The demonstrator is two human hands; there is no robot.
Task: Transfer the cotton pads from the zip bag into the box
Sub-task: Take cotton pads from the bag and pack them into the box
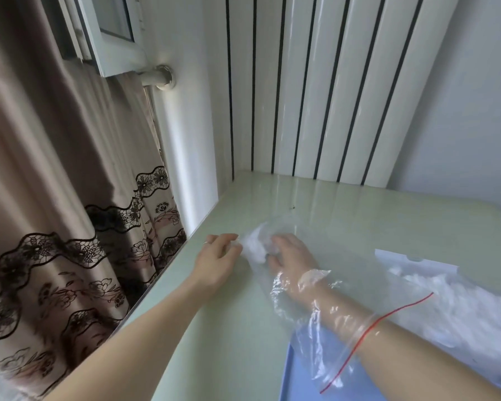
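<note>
The pale green counter [344, 215] runs from the striped wall panel [315, 82] at its far edge to a long left edge, beyond which a brown curtain [55, 183] with black lace bands hangs. On the counter's right side lies a second clear bag [451, 299] full of white cotton, a white card at its far end. At the near edge sits the blue box [304, 380], only its left corner in view. The zip bag [310, 287], clear with a red seal line, stretches from over that box corner out toward the counter's left edge, sleeved over the right forearm. The right hand [289, 257] is inside it, fingers reaching toward the bag's closed end; through the crumpled film I cannot tell whether they grasp anything. The left hand [217, 263], a ring on one finger, lies near the left edge and pinches the bag's closed end from outside. The cotton pads [255, 246] are bunched there, a white clump inside the bag between the two hands.
</note>
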